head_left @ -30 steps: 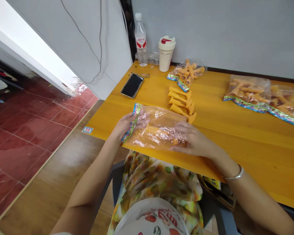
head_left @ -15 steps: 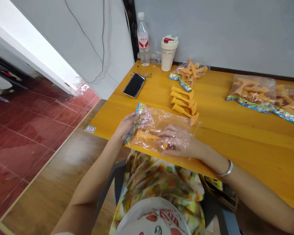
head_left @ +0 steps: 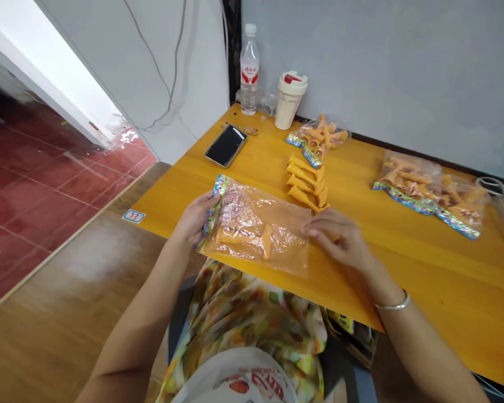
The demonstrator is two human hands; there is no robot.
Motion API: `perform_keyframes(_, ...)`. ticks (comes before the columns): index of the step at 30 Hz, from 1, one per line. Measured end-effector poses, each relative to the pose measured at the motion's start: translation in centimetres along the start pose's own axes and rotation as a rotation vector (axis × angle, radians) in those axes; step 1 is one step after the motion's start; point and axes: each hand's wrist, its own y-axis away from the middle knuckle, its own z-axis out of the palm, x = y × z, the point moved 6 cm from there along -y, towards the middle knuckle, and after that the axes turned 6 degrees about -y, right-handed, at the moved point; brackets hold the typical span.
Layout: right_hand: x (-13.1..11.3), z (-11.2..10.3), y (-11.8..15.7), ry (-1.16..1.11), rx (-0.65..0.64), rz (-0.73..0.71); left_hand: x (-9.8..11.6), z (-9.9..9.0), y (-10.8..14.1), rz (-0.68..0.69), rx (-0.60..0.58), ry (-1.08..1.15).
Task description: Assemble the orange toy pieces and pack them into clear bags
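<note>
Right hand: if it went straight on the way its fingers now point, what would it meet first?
Likely the right edge of the clear bag, immediately ahead of the right hand; whether the two already touch is hard to tell.

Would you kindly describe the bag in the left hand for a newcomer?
Start at the yellow table. At its near edge, the left hand holds a clear bag by its colourful strip; unlike the fuller bags behind, it shows one orange piece inside.
</note>
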Motion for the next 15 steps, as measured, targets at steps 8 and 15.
perform_keyframes(8, 6.5, -2.3, 3.2, 0.367, -0.080, 0.214, 0.0, -0.2, 0.0, -0.032, 0.036, -0.034)
perform_keyframes(15, 6.4, -0.7, 2.9, 0.504, -0.124, 0.163, 0.2, -0.1, 0.3, -0.013, 0.060, -0.032)
